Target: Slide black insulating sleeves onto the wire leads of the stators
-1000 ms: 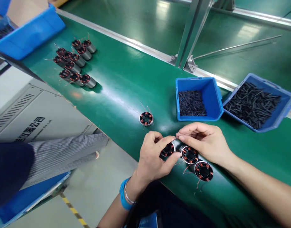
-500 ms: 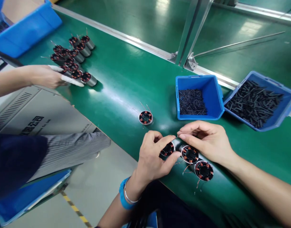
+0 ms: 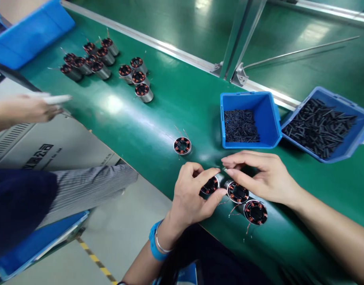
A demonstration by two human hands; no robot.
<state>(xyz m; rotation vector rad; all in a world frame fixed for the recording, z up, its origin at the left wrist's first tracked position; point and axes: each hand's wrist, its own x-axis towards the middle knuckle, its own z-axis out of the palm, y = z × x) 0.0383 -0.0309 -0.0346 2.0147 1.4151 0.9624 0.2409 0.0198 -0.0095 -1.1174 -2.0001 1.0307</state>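
My left hand (image 3: 193, 192) is wrapped round a metal cylinder with copper windings (image 3: 210, 186). Beside that cylinder's upper right edge, the fingertips of my right hand (image 3: 250, 172) pinch something thin and dark, too small to name. Two similar wound cylinders, one in the middle (image 3: 237, 192) and one at the lower right (image 3: 255, 212), stand on the green table with thin wires sticking out. Another wound cylinder (image 3: 182, 146) stands alone above my left hand.
Blue bins with small black tubes (image 3: 250, 142) and larger ones (image 3: 324, 156) stand behind my right hand. Several wound cylinders (image 3: 101, 71) and a co-worker's hand (image 3: 30, 109) are at the upper left. A metal post (image 3: 237, 39) rises behind the table.
The co-worker's hand has drawn back left, and several cylinders near it now stand farther right. My right fingertips have shifted slightly; my left hand has barely moved.
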